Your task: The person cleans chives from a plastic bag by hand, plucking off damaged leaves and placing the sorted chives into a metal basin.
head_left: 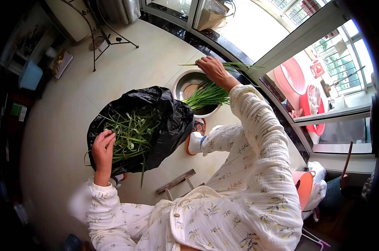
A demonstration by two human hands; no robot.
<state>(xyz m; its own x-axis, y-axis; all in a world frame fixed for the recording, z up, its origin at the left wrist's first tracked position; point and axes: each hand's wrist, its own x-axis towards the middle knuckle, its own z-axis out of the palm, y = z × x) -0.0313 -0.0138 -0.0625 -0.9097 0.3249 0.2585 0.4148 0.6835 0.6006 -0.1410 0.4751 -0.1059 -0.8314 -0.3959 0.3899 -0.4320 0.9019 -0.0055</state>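
Note:
Over the metal bowl [179, 85], my right hand [214, 72] is closed on a few long green stalks [244, 67] that stick out on both sides of it. A bunch of green stalks [206, 95] lies in the bowl, its ends toward my knee. To the left, a black plastic bag [170, 121] lies open, filled with loose green leaves and stalks [135, 131]. My left hand [104, 148] is at the bag's left edge, fingers bent together with the thumb near them; whatever they pinch is too small to make out.
A wooden stool [175, 181] is partly visible near my legs. Further off stand a dark metal rack [93, 33] and glass sliding doors [310, 33]. At the right are a pink bucket [304, 188] and white plastic bags [317, 186]. A blue container [30, 75] is at the left.

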